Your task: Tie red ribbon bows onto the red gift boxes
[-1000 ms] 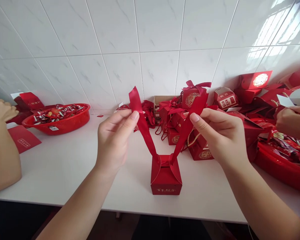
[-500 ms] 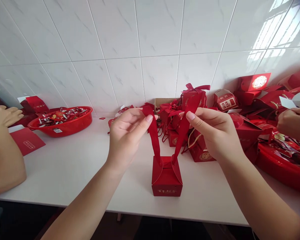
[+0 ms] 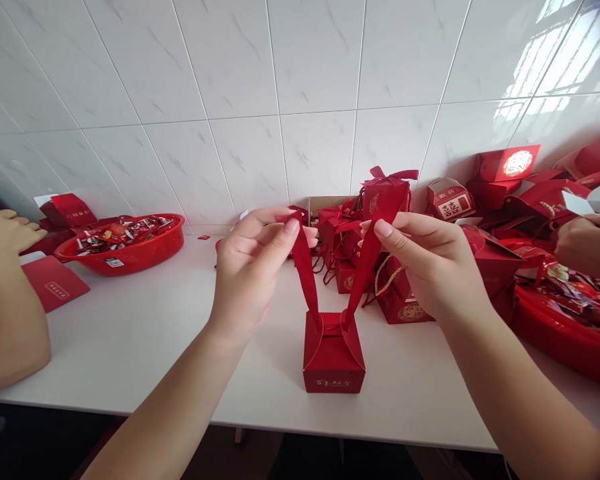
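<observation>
A small red box point(image 3: 334, 363) with gold lettering stands upright near the table's front edge, its top flaps folded in. From the top of the box a red ribbon point(image 3: 307, 277) rises in two strands that spread apart. My left hand point(image 3: 247, 267) pinches the left strand between thumb and fingers. The right strand is pinched in my right hand point(image 3: 425, 257), level with the left one. Both hands are above the box and do not touch it.
On the white table point(image 3: 180, 353), a red basin of sweets point(image 3: 130, 257) sits left and another basin point(image 3: 565, 333) right. Red boxes point(image 3: 405, 300) are piled along the tiled wall. Other people's hands point(image 3: 15, 230) show at both sides, near a red card box point(image 3: 55, 283).
My left hand has moved slightly up and left with its ribbon strand. My right hand has barely moved, and the box stands in the same place.
</observation>
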A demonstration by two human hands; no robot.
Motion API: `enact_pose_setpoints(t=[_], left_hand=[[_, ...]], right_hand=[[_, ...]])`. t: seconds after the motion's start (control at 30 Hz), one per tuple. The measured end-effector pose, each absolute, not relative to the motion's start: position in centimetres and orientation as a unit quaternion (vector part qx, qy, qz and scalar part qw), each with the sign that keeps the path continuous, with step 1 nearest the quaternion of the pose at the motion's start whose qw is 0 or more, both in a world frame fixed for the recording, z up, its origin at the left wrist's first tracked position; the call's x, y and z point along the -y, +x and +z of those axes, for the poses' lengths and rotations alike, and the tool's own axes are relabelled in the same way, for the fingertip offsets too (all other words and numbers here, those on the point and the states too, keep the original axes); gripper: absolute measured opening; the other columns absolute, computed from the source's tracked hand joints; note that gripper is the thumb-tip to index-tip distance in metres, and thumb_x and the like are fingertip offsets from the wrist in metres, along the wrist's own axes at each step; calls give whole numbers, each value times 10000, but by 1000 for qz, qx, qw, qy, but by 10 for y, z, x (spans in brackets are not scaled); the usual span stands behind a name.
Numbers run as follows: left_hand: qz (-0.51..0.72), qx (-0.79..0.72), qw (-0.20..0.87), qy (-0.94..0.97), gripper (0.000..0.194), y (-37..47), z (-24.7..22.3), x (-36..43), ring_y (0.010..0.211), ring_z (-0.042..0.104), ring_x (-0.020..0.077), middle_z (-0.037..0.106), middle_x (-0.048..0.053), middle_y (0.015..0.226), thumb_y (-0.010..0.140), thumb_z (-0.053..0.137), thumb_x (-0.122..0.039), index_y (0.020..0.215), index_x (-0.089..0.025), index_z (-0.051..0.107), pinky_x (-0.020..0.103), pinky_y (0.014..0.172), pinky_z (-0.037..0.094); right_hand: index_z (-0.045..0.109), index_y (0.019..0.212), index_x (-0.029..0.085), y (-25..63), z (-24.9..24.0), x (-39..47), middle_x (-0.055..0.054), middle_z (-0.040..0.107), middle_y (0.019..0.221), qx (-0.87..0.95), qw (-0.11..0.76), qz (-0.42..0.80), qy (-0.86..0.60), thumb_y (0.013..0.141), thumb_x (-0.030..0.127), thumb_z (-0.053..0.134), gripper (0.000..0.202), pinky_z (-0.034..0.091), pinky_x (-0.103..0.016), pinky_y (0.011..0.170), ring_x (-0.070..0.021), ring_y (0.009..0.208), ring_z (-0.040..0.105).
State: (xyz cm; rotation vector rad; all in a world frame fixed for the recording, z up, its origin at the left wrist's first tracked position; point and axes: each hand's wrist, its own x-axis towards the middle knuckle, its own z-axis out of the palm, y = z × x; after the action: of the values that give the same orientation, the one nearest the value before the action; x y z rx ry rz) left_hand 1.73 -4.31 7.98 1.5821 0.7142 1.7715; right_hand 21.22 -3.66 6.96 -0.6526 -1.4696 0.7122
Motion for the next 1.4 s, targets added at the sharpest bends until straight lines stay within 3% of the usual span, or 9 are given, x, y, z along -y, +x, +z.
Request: enact_pose_setpoints(t=[0.27,0.47,0.63,0.8,0.9,1.03,1.2,1.3,1.4], left_hand=[[635,-274,344,635,149,21,81,44,613,675,122,686,-26,705,853,649,-279,966,-199,595,272,672,564],[522,-324,382,690,377,27,85,49,537,633,114,687,-27,662,830,671,-270,1145,-212,472,233,557,539],[465,-384,388,697,462,25,82,48,544,635,136,670,-27,660,821,662,-247,1220,-234,428,225,493,510],[428,-362,434,706,452,18,78,47,663,658,156,672,-13,732,832,615,-193,1238,-237,421,270,606,530],[431,-353,464,689,385,13,75,45,723,635,143,652,-11,758,837,579,-174,1201,-219,464,266,668,493],[457,-352,497,648,292,10,72,40,658,556,108,582,-34,683,808,597,-154,1093,-184,542,243,637,432],[462,-331,551,611,245,10,69,38,719,572,128,579,-23,713,828,595,-184,1071,-192,558,266,681,449],[474,-332,495,648,239,13,64,41,724,566,130,564,-27,692,877,547,-233,1115,-223,568,266,695,461],[517,-363,273,726,309,14,56,46,727,580,136,624,-11,751,890,543,-241,1199,-239,552,274,711,478]], right_hand=[[665,824,218,210,71,34,-6,679,755,632,624,387,-248,850,358,654,142,560,-294,648,-156,706,671],[669,949,177,201,70,34,15,638,659,672,575,388,-260,840,307,656,170,489,-231,468,-89,486,562],[694,1015,192,199,59,36,-12,643,766,735,534,375,-184,861,260,617,186,488,-239,540,-112,639,582],[686,966,187,200,50,31,-27,644,796,760,528,345,-158,914,195,546,150,525,-271,650,-132,725,621],[676,955,189,205,47,25,-40,641,835,798,518,279,-133,922,145,515,171,530,-295,716,-144,786,622],[669,1007,190,213,44,21,-74,633,929,868,474,106,-102,926,84,448,258,517,-320,738,-164,861,594],[680,1017,209,215,42,17,-66,665,900,870,469,-84,-127,909,83,491,252,501,-360,730,-188,836,562],[687,1034,214,214,41,17,-71,677,938,856,491,-97,-133,892,66,495,281,512,-374,765,-198,878,581],[695,1056,215,216,37,23,-91,669,1059,828,533,-61,-163,876,65,499,305,511,-402,839,-219,974,601]])
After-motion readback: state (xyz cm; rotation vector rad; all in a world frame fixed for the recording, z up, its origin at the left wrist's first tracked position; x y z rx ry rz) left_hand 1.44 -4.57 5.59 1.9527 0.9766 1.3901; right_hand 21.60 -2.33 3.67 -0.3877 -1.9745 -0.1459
